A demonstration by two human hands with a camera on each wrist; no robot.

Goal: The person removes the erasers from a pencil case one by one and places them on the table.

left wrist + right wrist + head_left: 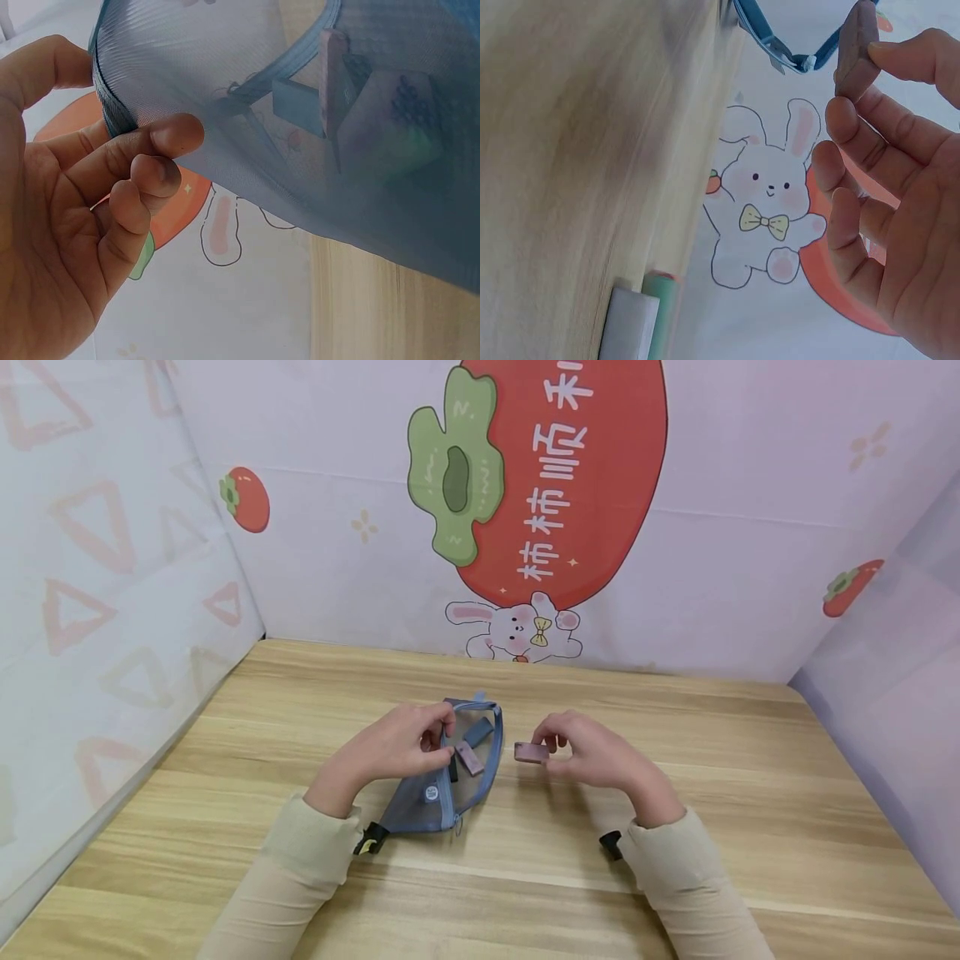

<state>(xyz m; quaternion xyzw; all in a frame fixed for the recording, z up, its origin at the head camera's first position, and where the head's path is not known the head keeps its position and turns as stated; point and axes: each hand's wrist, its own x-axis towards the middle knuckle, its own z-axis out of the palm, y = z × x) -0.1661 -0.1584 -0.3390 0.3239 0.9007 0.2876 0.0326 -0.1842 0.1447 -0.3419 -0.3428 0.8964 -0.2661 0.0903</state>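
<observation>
A see-through mesh zipper pouch with blue trim lies on the table, its mouth open to the right. My left hand pinches the zipper edge at the mouth. In the pouch I see a small blue block, a pinkish-purple block and a dark piece. The left wrist view also has a pale piece with a grape print behind the mesh. Right of the mouth, my right hand holds a small purple block between thumb and fingertips, above the table.
In the right wrist view a grey-white block and a green piece are at the lower left, by the tabletop. The wooden table meets printed panels behind and at both sides. Each cuff has a black strap end.
</observation>
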